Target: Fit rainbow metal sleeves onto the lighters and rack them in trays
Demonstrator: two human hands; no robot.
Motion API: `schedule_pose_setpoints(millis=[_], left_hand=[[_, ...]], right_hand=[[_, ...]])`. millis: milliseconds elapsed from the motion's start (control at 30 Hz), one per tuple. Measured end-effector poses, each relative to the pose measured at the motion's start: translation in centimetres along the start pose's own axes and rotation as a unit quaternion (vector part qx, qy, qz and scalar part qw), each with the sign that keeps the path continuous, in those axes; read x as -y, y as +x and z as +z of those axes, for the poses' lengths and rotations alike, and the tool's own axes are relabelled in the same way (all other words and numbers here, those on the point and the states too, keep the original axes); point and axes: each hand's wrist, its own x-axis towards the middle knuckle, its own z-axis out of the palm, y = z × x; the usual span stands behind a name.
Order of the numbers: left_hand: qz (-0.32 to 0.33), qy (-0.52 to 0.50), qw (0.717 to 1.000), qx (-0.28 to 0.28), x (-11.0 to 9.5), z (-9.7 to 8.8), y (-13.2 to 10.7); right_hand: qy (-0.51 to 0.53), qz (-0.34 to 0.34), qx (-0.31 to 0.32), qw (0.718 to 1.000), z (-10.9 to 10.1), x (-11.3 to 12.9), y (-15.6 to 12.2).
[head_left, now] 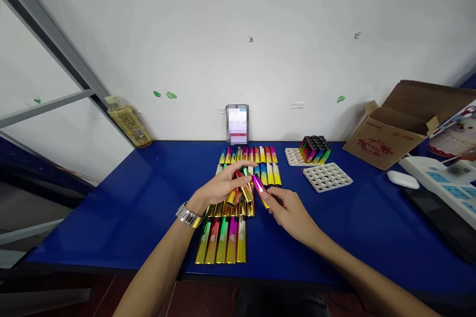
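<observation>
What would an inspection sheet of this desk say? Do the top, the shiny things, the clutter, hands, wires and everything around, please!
Surface: blue table.
Job's things: colourful lighters in rows; more stand bunched near the right, by white trays.
Clutter: phone upright, bottle leaning, open box, mouse, power strip.
Left hand: holds at least two lighters.
Right hand: holds one pink-and-yellow lighter.
Cables: what looks like a white cord by the power strip.
Surroundings: pale wall with green marks.

A bottle (128, 123) stands left — a white mouse (402, 179) lies right.
</observation>
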Motion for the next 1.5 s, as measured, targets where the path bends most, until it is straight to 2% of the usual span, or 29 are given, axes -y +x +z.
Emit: schedule_pose_setpoints(millis=[167,333,600,833,900,1033,1133,1400,1500], left_hand=[[0.015,-0.050,0.998,-0.032,0.9,-0.8,0.5],[0.005,-0.065,0.996,-0.055,1.3,-0.9,0.8],[0.009,-0.070,0.997,-0.044,0.7,-0.3,0.7],[0.011,-0.059,0.997,-0.044,0.9,-0.5,0.7],[0.005,-0.054,0.998,-0.039,0.7,-0.3,0.7],[-0.004,-0.046,0.999,-0.017,0.1,0.3,0.4],[-0.013,-0.032,0.999,0.009,-0.1,0.8,0.3],[-0.030,-0.014,0.999,0.032,-0.2,1.8,0.2],[-0.010,-0.027,1.000,0.013,-0.1,1.4,0.3]], right_hand=[[-0.116,0.063,0.034,0.991,-0.3,-0.3,-1.4],[-0.287,0.092,0.074,0.951,0.5,0.4,-1.3],[-0.371,0.060,0.102,0.921,1.1,1.1,-0.2],[-0.351,0.050,0.103,0.929,1.1,0.8,0.2],[-0.332,0.058,0.086,0.937,0.7,0.7,0.4],[-0.226,0.028,0.009,0.974,-0.3,0.7,0.7],[-0.141,-0.021,0.009,0.990,-0.4,0.6,0.7],[-0.106,-0.057,-0.010,0.993,-0.1,-0.4,0.2],[-0.077,-0.030,-0.017,0.996,-0.8,-0.8,-0.4]])
